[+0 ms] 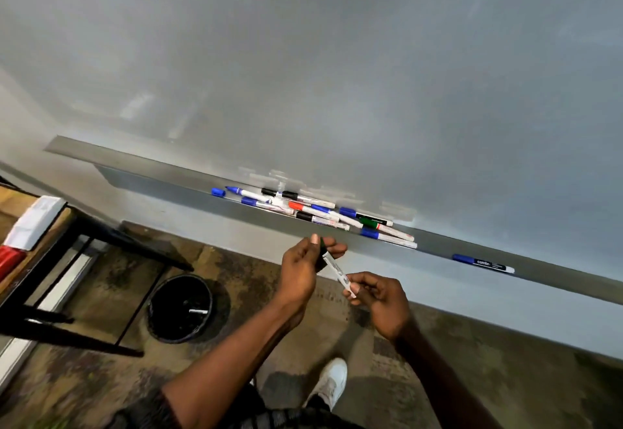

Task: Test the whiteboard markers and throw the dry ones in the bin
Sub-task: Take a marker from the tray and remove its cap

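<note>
Left hand (300,268) on marker (336,269) cap, right hand (381,297) on barrel

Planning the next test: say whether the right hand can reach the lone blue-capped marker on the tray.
Probably, once freed: nothing covers the lone blue-capped marker on the grey metal tray, but the right hand pinches a white-barrelled marker.

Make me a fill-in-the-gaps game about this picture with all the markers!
1. The left hand and the right hand hold one ___ between them.
2. The round bin on the floor is coloured ___.
3. The lone marker lying on the tray, right of the pile, has a ___ cap.
Missing words: marker, black, blue.
</note>
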